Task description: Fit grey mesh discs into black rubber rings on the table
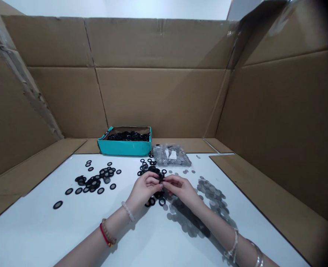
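My left hand (145, 187) and my right hand (183, 188) meet fingertip to fingertip above the middle of the white table. The left fingers pinch a small black ring (161, 181), partly hidden by the fingertips. My right thumb and forefinger are closed at the ring's other side; whether a thin disc is between them is too small to tell. Loose black rings (152, 201) lie in a pile under and behind the hands. Translucent grey discs (212, 192) are scattered beside and beneath my right forearm. To the left lies a group of black rings with grey centres (94, 182).
A turquoise box (125, 148) full of black rings stands at the back. Right of it lies a clear plastic bag (171, 155) of grey discs with a white label. Cardboard walls (161, 100) enclose the white table (41, 237) at the back and both sides.
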Demonstrator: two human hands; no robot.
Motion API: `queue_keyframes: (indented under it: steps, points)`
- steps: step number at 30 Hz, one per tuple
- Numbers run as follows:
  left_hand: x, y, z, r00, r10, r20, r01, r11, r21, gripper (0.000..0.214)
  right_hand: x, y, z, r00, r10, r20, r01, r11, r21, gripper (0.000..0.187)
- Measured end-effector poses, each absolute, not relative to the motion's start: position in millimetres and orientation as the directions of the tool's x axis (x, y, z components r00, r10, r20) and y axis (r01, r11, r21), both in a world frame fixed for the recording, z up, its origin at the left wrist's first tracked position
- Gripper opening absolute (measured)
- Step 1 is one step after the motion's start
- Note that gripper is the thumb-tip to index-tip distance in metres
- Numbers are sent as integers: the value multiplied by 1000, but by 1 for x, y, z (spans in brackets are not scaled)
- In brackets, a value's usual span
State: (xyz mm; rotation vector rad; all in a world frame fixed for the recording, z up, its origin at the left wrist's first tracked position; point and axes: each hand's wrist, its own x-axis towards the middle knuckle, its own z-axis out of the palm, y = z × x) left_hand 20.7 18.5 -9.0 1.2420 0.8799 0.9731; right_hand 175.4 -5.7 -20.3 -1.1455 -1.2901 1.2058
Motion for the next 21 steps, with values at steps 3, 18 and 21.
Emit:
queue_keyframes:
  steps: [3, 18, 21]
  points:
    - [19, 18, -11, 356, 934, 16, -92, 18, 996, 35, 176, -9, -19, -51, 997, 57, 21, 58, -998, 26]
    - [24, 8, 8, 248, 967, -53, -247, 117, 962, 36, 180, -15, -16, -165, 982, 93, -33, 89, -995, 29]
    - [25, 6, 4, 247, 967, -60, -286, 132, 949, 36, 179, -16, -13, -185, 977, 102, -33, 98, -995, 28]
